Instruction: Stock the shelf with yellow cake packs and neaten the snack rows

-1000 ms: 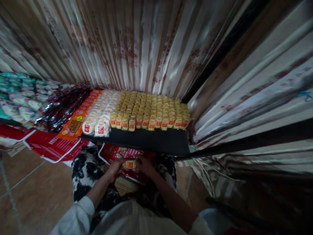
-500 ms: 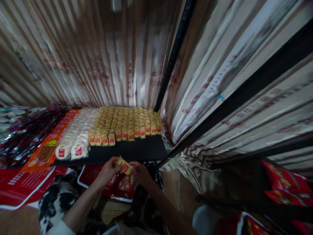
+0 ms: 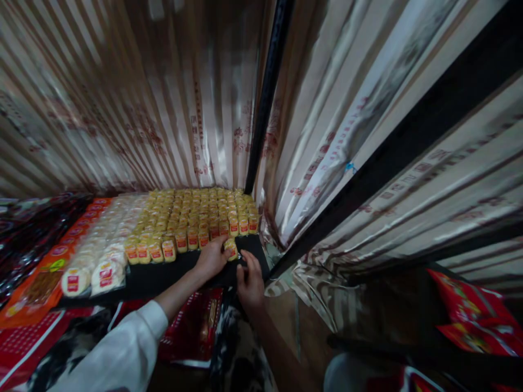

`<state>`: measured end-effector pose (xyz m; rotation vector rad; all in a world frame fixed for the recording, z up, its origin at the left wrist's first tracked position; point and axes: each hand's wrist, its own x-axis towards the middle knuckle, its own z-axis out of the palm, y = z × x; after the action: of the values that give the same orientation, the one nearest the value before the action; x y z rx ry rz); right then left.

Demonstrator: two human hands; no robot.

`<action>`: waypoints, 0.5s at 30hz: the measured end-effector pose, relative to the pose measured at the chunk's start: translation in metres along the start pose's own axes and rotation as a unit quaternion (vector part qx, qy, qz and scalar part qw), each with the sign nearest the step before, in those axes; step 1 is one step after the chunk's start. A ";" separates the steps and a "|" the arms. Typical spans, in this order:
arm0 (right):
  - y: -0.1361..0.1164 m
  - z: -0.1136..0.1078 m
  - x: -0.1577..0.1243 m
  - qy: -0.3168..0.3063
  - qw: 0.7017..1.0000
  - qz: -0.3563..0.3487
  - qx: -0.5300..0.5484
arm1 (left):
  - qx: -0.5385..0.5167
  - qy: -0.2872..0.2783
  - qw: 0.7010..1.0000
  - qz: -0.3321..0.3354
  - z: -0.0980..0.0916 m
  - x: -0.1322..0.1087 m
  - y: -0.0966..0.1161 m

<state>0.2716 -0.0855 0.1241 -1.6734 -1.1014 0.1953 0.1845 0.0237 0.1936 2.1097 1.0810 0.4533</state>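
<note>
On black shelf [image 3: 163, 277]: rows of yellow packets [image 3: 196, 212], white round cakes [image 3: 93, 261] beside, orange packs [image 3: 44, 272] further left

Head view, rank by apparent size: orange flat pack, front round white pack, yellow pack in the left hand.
1. orange flat pack, clearly largest
2. round white pack
3. yellow pack in the left hand, smallest
All lie at similar range, so the order seems safe.
</note>
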 end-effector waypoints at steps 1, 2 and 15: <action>0.000 0.000 0.005 -0.001 1.000 -0.005 0.005 | 0.011 0.001 1.000 0.007 0.002 0.007 0.003; 0.001 0.001 0.010 0.001 1.000 -0.006 0.010 | 0.021 0.002 1.000 0.013 0.004 0.014 0.005; 0.036 0.034 0.047 0.015 1.000 -0.013 -0.007 | 0.141 0.027 0.989 0.019 0.024 0.055 0.005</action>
<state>0.2973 -0.0282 0.0983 -1.6681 -1.1038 0.1474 0.2338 0.0561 0.1797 2.3805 1.1968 0.3955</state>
